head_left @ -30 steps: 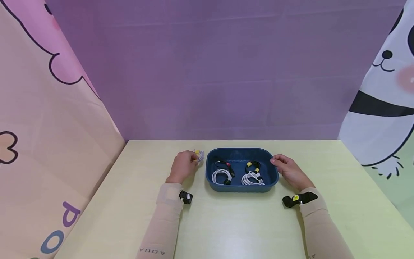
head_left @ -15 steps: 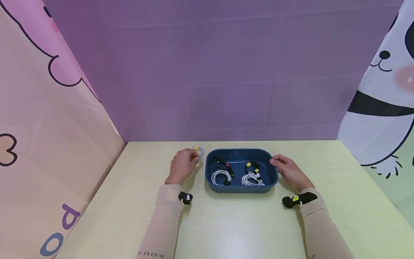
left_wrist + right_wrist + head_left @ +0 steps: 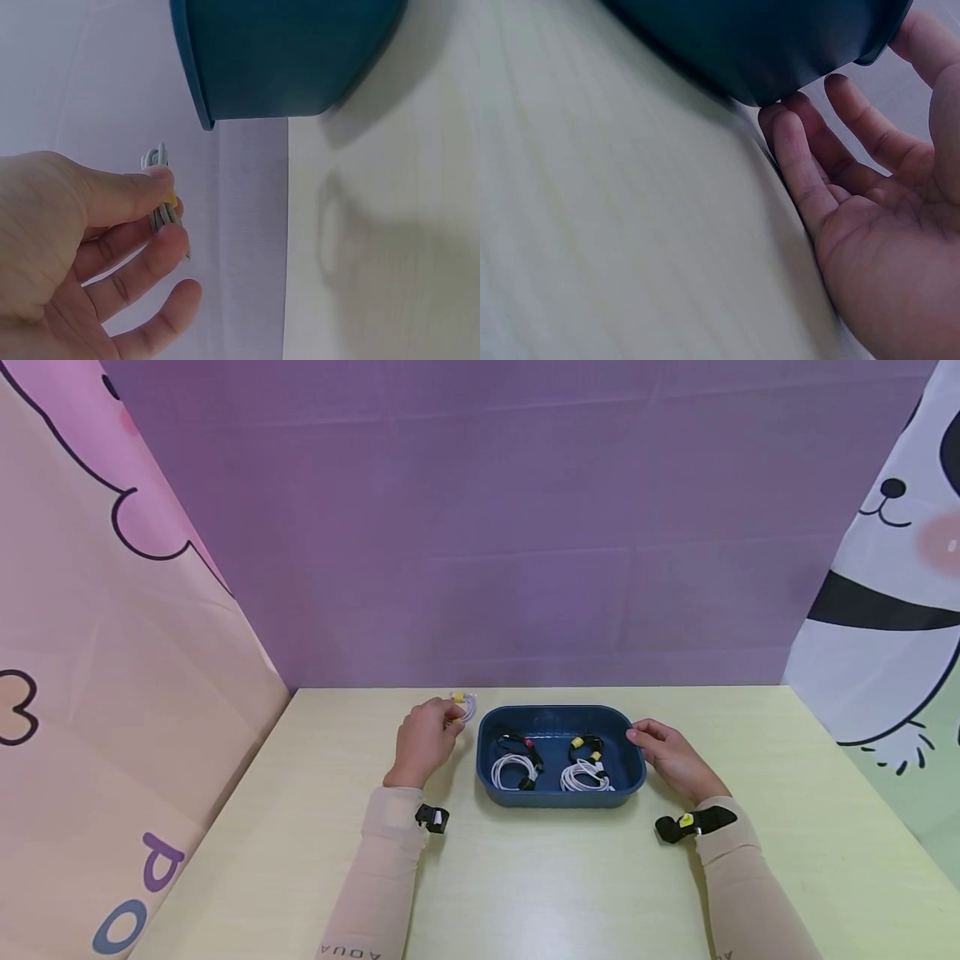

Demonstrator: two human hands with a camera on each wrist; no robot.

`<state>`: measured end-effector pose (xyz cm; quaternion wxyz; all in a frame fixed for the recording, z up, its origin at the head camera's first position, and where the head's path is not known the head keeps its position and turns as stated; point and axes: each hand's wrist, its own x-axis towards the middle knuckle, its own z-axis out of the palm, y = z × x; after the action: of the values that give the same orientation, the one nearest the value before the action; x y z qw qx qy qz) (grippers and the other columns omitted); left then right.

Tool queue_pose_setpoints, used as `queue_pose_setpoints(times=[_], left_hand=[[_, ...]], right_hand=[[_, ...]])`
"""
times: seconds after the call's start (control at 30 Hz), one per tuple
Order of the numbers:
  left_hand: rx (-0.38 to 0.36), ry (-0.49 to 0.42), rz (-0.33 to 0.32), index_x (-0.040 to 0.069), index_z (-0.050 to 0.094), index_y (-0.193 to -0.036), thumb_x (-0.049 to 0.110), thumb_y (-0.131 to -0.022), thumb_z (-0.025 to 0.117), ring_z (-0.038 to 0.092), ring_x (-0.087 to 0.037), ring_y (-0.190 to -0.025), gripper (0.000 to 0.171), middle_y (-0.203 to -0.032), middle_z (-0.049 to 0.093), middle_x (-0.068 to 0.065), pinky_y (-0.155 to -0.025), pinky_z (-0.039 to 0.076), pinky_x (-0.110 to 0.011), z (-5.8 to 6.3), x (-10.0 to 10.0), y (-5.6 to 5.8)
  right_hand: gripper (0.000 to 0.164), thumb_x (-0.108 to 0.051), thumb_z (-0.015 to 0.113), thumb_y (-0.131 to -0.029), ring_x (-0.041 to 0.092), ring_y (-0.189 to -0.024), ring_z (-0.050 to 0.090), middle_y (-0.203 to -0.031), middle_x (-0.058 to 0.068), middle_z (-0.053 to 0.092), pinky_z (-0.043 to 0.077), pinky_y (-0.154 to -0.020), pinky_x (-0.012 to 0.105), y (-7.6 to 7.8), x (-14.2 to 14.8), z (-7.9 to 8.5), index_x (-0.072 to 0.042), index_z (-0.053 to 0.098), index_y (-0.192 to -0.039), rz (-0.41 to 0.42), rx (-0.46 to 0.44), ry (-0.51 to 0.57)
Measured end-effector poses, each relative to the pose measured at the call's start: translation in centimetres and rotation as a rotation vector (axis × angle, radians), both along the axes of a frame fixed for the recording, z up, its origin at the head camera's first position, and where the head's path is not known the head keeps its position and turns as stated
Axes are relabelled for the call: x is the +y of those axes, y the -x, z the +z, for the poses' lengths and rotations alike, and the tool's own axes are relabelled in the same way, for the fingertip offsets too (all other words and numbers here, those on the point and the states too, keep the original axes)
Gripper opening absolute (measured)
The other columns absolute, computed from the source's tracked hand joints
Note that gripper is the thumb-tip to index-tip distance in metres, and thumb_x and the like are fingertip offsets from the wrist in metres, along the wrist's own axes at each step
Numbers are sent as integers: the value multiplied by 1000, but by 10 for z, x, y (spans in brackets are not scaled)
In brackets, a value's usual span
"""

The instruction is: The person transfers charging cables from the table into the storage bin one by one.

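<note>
My left hand (image 3: 427, 742) pinches a coiled white cable (image 3: 469, 707) with a yellow tie between thumb and fingers, to the left of a blue plastic bin (image 3: 561, 799). In the left wrist view the cable (image 3: 159, 156) is off the table, its shadow falling on the surface, and the little finger stands apart. At the bin's right end, my right hand (image 3: 677, 763) holds the rim with the thumb, fingertips against the outer wall. Inside the bin lie two white coiled cables, one at front left (image 3: 513, 772) and one at front right (image 3: 584, 776).
Behind those in the bin are a black cable with a red part (image 3: 527, 745) and a black cable with yellow ends (image 3: 587, 747). The pale table (image 3: 540, 877) meets a purple backdrop (image 3: 525, 527) at its far edge. Printed cloths hang at both sides.
My left hand has shifted slightly up and away from me, and the white cable with it. My right hand and the bin stay where they were.
</note>
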<state>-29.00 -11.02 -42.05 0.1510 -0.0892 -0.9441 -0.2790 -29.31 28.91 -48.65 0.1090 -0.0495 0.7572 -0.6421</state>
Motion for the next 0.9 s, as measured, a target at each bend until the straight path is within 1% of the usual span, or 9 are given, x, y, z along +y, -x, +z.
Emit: queue_pose_setpoints(times=[0.2,0.37,0.47,0.63,0.7,0.77,0.83,0.9], left_hand=[[22,8,2,10,78,-106,12,-92,75,72,-26,-91,15,-105,76,-7,-75,57,-44,3,2,0],[45,5,-13,10,79,-109,12,-92,76,71,-25,-90,17,-108,76,-9,-74,57,-43,7,2,-3],[62,5,-21,11,79,-108,12,-92,76,71,-24,-88,16,-107,75,-9,-73,57,-41,9,3,-5],[76,1,-29,11,79,-107,12,-92,76,69,-22,-84,15,-104,75,-7,-70,56,-39,12,5,-6],[77,-4,-36,11,79,-107,11,-92,76,69,-22,-83,15,-103,75,-7,-70,56,-39,12,6,-7],[77,-8,-44,11,79,-107,11,-92,76,69,-22,-82,15,-103,75,-7,-69,55,-39,12,7,-7],[77,-9,-50,11,79,-107,11,-91,77,68,-21,-81,16,-102,75,-6,-69,55,-38,12,9,-7],[76,-7,-54,11,79,-107,11,-91,77,68,-21,-81,16,-102,75,-6,-69,55,-38,12,10,-6]], right_hand=[[55,-39,58,-105,16,-117,46,-120,3,51,23,-124,58,0,0,0,6,46,-133,8,11,-11],[52,-40,58,-104,18,-118,45,-119,3,50,24,-124,58,0,-2,1,3,48,-130,4,7,-17],[50,-40,59,-104,18,-118,45,-118,1,50,25,-124,57,0,-2,0,1,49,-129,-6,0,-8],[52,-41,59,-104,17,-118,45,-119,1,50,25,-124,56,-1,-1,0,3,47,-130,1,2,-9],[53,-41,58,-104,16,-117,46,-119,1,50,30,-123,50,0,-1,0,3,47,-131,2,3,-14],[53,-41,57,-105,14,-116,47,-119,0,51,37,-119,38,0,-1,0,3,47,-131,0,8,-21],[51,-40,56,-105,13,-114,48,-118,-1,51,43,-110,25,1,-1,0,3,48,-130,0,13,-17],[49,-39,56,-105,11,-112,49,-116,-2,52,44,-100,14,1,-1,-1,3,48,-129,-2,17,-4]])
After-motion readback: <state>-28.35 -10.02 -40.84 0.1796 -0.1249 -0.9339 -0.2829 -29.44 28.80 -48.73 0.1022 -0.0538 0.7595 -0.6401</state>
